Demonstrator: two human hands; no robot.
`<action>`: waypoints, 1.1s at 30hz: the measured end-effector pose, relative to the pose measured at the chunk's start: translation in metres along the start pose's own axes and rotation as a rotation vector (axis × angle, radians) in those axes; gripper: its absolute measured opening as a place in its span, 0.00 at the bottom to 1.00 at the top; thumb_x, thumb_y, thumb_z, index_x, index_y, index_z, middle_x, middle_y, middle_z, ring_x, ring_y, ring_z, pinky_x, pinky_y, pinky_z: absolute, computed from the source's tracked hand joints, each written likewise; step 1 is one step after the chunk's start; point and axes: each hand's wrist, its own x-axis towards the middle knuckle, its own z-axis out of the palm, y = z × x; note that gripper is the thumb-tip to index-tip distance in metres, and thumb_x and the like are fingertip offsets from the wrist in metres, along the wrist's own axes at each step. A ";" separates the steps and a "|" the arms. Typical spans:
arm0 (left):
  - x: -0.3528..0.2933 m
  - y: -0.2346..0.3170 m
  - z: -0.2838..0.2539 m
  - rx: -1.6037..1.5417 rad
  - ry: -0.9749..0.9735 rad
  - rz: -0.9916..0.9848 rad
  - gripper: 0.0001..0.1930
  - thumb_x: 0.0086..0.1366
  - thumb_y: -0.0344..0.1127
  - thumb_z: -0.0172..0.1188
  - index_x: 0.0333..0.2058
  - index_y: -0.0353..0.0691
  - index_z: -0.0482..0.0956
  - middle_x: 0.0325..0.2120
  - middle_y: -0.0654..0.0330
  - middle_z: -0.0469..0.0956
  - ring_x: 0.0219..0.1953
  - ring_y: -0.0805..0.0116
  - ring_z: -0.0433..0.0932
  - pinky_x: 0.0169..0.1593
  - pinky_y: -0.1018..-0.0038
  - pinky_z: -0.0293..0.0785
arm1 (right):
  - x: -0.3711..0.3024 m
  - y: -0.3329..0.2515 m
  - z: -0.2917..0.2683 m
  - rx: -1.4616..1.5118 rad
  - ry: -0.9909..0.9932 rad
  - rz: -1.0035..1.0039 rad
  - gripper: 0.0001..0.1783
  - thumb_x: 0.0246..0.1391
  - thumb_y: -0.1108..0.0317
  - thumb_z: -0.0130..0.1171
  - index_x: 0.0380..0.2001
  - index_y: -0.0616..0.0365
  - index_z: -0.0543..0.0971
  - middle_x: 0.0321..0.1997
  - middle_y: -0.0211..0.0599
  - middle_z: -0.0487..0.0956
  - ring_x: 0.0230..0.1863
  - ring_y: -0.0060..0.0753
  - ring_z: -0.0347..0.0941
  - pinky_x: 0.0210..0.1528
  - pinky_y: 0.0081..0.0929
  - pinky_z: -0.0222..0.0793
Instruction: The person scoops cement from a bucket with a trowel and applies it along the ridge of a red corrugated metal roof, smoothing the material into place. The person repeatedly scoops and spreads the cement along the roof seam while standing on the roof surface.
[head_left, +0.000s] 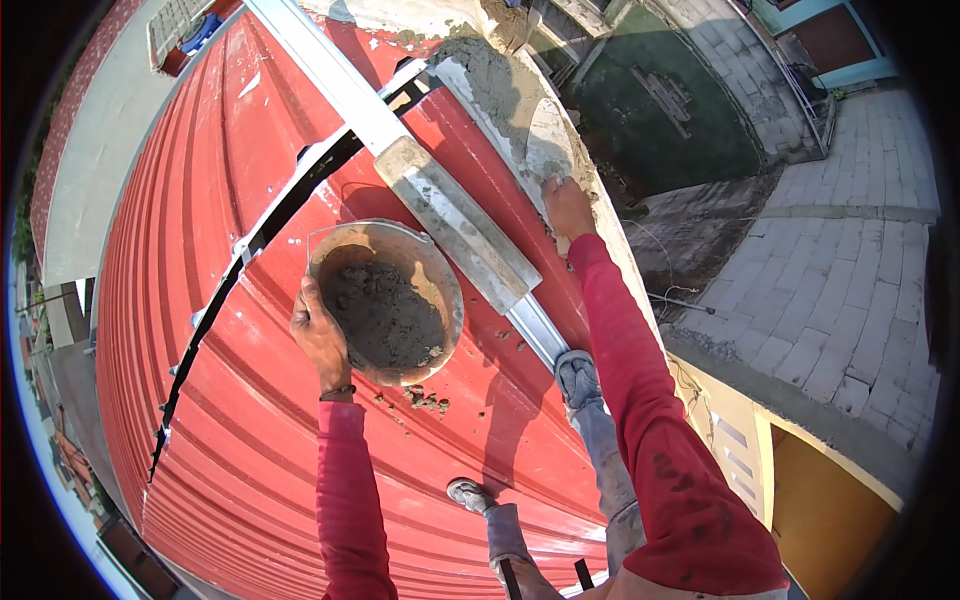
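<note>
Roof (250, 410), centre to left: red, rib-striped. Bucket (444, 310), mid-frame: tan-grey inside; mortar (385, 322) in it, dark grey. Sleeves (640, 370), lower frame: crimson, right one dark-blotched. Blocks (850, 270), far right: pale grey, brick pattern. Trousers (610, 470), lower centre: grey-blue.

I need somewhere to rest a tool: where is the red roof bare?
Red roof is bare between the left forearm and the dark gap, though ribbed. It is crowded between the bucket and the grey board. Mortar crumbs lie below the bucket.
</note>
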 end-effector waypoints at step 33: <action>0.012 -0.007 -0.001 -0.050 -0.100 0.004 0.25 0.73 0.52 0.52 0.21 0.40 0.71 0.21 0.73 0.61 0.27 0.81 0.57 0.32 0.78 0.57 | -0.053 -0.013 0.076 1.307 0.189 0.525 0.24 0.68 0.51 0.36 0.27 0.60 0.66 0.20 0.40 0.71 0.14 0.35 0.69 0.13 0.37 0.69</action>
